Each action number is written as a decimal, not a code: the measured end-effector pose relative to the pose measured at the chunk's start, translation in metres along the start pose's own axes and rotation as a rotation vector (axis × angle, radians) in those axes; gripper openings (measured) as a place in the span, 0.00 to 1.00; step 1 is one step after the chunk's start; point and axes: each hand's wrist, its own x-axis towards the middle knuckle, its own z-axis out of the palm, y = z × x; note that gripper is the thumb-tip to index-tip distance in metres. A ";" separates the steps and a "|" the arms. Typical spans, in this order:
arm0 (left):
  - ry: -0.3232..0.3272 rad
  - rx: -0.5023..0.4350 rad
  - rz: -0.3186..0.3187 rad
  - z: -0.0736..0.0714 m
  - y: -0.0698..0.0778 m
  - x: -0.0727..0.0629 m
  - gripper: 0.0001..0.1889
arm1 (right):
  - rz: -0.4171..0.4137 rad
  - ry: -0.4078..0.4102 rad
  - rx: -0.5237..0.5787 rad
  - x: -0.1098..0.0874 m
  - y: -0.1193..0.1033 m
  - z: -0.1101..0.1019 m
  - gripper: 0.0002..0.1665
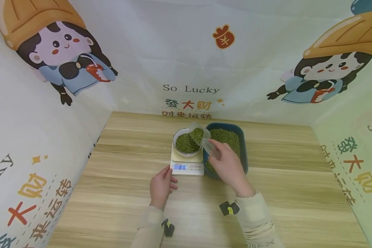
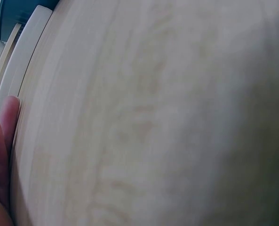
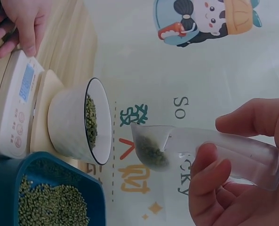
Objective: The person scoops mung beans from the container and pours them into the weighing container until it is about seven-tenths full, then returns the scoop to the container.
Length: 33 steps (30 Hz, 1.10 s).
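My right hand (image 1: 227, 163) grips the handle of a clear plastic scoop (image 3: 153, 146) that carries some green mung beans. In the head view the scoop overlaps the right rim of a white bowl (image 3: 66, 125), dark-edged and filled with mung beans (image 1: 186, 144). Under the bowl is a white kitchen scale (image 1: 196, 168) with a beige platform; its lit display (image 1: 181, 167) appears to read 181.5. The left hand (image 1: 160, 187) touches the scale's front left corner with its fingertips, the other fingers relaxed over the table.
Right beside the scale stands a dark blue tub (image 1: 245, 151) holding many more mung beans (image 3: 54, 205). The wood-patterned table (image 1: 291, 172) is enclosed at the back and sides by a printed cloth (image 1: 251, 79).
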 end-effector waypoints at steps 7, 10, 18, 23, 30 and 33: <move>-0.004 0.003 0.006 0.000 -0.001 -0.001 0.21 | -0.026 0.008 -0.040 0.000 -0.001 0.003 0.30; -0.003 0.003 0.013 0.000 -0.001 -0.001 0.21 | -0.024 0.009 -0.039 0.001 0.000 0.003 0.30; -0.002 -0.010 0.012 0.000 -0.001 -0.001 0.20 | -0.001 -0.002 -0.015 0.003 0.005 0.005 0.29; 0.003 -0.007 0.011 0.000 0.000 0.000 0.20 | -0.002 0.003 -0.011 0.003 0.005 0.003 0.29; 0.005 -0.003 0.014 -0.001 0.000 0.001 0.20 | -0.011 0.009 -0.070 0.003 0.004 0.004 0.30; 0.002 -0.007 0.020 -0.001 0.000 0.000 0.20 | -0.019 0.010 -0.099 0.004 0.006 0.006 0.30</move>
